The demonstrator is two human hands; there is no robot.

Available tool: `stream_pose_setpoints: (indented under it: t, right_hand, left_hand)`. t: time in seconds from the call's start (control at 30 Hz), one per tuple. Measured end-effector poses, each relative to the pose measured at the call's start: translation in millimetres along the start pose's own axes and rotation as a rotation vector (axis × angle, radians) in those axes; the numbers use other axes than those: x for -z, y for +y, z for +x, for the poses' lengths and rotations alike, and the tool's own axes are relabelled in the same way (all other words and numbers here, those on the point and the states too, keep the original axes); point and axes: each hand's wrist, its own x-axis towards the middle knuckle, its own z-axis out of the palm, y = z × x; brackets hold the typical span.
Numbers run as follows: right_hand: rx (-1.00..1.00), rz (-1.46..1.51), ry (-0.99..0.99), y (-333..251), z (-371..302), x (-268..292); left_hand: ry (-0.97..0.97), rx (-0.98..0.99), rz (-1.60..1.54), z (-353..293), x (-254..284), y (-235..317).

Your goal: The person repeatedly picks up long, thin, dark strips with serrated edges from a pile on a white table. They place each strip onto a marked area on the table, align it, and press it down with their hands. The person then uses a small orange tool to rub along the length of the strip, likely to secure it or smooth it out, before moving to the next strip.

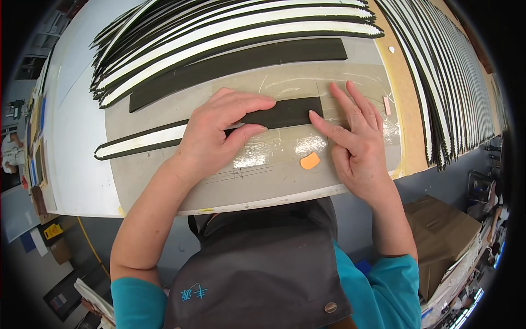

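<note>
A long black strip with a white lining (145,141) lies across the mat in front of me, its tapered end at the left. Toward the right it shows a plain black face (290,113) with a square end. My left hand (216,129) grips this strip around its middle, thumb at the near edge and fingers at the far edge, hiding that stretch. My right hand (356,137) is at the square end, its thumb tip touching the corner. The other right fingers are spread over the mat. Near my right hand sits a small orange piece (310,160).
Another black strip (235,68) lies beyond, below a stack of black-and-white strips (230,35). More strips (438,82) lie in rows at the right. A small pink piece (387,105) rests by the mat's (159,192) right edge. A brown box (438,236) stands below the table.
</note>
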Motion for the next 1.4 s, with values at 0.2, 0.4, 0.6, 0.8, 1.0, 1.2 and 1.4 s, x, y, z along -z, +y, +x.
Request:
stream_pose_setpoints:
  t: [0.2,0.4,0.6,0.8,1.0,1.2,1.4]
  right_hand:
    - [-0.004,0.009,0.005,1,0,2]
    - [0.043,0.007,-0.032,2,-2,1]
    - [0.122,-0.109,-0.079,0,0,7]
    - [0.085,-0.06,-0.065,-4,4,5]
    - [0.073,-0.089,-0.068,-3,4,5]
    - [0.084,-0.098,-0.079,-4,4,5]
    - [0.079,-0.106,-0.096,-2,3,6]
  left_hand:
    - [0.023,-0.007,0.01,2,-3,0]
    - [0.025,-0.029,0.083,0,-3,-3]
    - [0.013,-0.072,0.103,2,-4,-7]
    - [0.054,-0.082,0.119,-1,-3,-5]
    - [-0.071,0.147,-0.124,5,9,3]
    - [0.092,0.232,-0.597,4,14,-14]
    - [0.172,0.209,-0.454,-9,14,-14]
